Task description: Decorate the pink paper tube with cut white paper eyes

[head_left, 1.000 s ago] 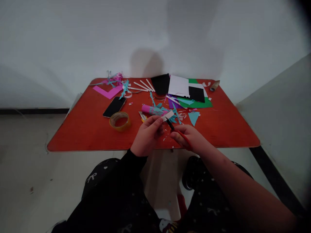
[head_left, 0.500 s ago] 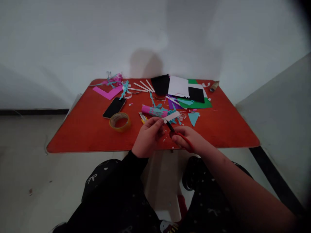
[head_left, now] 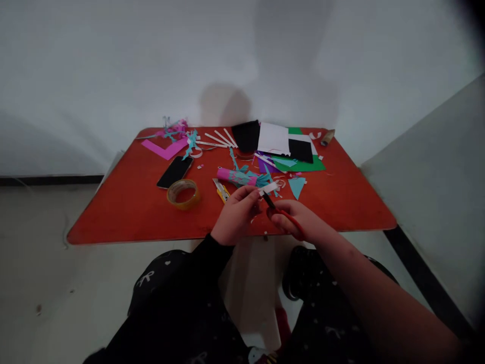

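Note:
My left hand (head_left: 239,210) pinches a short white paper strip (head_left: 270,187) between thumb and fingers, above the near edge of the red table. Closed around the red handles of a pair of scissors (head_left: 286,218) is my right hand (head_left: 299,217). The dark blades point up and left, and their tips meet the strip close to my left fingertips. Just behind the hands lies a pink tube (head_left: 237,176) wrapped in fringed blue paper. A yellow utility knife (head_left: 221,190) lies beside my left hand, partly hidden by it.
On the red table (head_left: 125,212) are a tape roll (head_left: 183,194), a phone (head_left: 175,172), a pink paper angle (head_left: 166,149) and several white strips (head_left: 222,138). White, black and green sheets (head_left: 273,138) overlap at the back. A blue paper triangle (head_left: 297,187) and small scraps lie right of the tube.
The white strip looks shorter beyond my left fingers, and both hands have shifted slightly right across the table. The view has tilted a little.

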`<control>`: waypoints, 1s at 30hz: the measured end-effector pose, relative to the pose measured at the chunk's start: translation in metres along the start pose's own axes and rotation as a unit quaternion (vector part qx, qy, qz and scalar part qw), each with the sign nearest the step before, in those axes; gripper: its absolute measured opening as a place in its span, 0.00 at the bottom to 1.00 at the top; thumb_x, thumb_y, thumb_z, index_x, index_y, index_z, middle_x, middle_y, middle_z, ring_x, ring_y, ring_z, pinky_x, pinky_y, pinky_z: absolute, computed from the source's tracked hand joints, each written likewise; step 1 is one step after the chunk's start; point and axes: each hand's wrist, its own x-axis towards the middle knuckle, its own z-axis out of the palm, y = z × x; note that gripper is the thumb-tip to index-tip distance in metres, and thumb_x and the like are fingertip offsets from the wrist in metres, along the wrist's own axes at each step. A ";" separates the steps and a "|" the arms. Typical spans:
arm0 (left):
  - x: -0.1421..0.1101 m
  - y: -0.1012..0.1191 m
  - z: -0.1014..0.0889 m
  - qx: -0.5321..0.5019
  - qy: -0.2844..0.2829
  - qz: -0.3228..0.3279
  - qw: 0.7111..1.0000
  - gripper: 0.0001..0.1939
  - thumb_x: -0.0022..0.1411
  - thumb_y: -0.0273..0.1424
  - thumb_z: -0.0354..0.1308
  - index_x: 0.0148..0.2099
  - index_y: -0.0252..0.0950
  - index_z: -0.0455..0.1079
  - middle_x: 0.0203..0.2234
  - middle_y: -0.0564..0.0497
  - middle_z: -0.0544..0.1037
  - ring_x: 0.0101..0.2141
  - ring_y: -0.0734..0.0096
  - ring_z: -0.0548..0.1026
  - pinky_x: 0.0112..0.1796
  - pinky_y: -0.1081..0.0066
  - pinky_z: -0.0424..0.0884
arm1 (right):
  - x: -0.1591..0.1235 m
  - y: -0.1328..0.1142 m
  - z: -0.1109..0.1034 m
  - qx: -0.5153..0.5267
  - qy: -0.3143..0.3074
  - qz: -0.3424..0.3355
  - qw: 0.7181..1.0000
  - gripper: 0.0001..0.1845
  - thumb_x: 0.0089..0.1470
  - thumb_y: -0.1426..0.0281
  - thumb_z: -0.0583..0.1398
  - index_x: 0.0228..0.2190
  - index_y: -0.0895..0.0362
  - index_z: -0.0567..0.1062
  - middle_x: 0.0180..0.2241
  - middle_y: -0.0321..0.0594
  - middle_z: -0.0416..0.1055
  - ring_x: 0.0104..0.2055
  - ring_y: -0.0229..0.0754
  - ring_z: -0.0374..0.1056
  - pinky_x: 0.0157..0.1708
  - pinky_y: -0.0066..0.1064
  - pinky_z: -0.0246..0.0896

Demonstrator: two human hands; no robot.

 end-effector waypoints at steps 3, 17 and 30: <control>0.011 -0.018 0.019 0.014 -0.044 -0.028 0.999 0.19 0.50 0.37 0.73 0.37 0.35 0.70 0.27 0.55 0.73 0.28 0.77 0.72 0.33 0.75 0.68 | -0.013 0.010 -0.017 -0.032 0.035 -0.002 0.999 0.25 0.50 0.46 0.62 0.26 0.55 0.68 0.22 0.31 0.58 0.24 0.36 0.54 0.24 0.30 0.50; 0.064 -0.091 0.105 0.087 -0.116 -0.019 0.989 0.19 0.55 0.24 0.62 0.50 0.37 0.70 0.44 0.47 0.79 0.44 0.67 0.77 0.45 0.68 0.72 | -0.071 0.063 -0.086 -0.081 0.206 0.091 0.971 0.25 0.49 0.45 0.62 0.24 0.54 0.68 0.22 0.32 0.61 0.27 0.39 0.57 0.28 0.32 0.51; 0.052 -0.073 0.103 0.189 -0.041 -0.011 0.981 0.10 0.56 0.36 0.64 0.36 0.35 0.71 0.33 0.50 0.75 0.31 0.75 0.71 0.29 0.76 0.68 | -0.069 0.070 -0.083 -0.174 0.216 0.121 0.953 0.28 0.50 0.44 0.63 0.22 0.54 0.64 0.23 0.30 0.58 0.27 0.37 0.55 0.27 0.31 0.46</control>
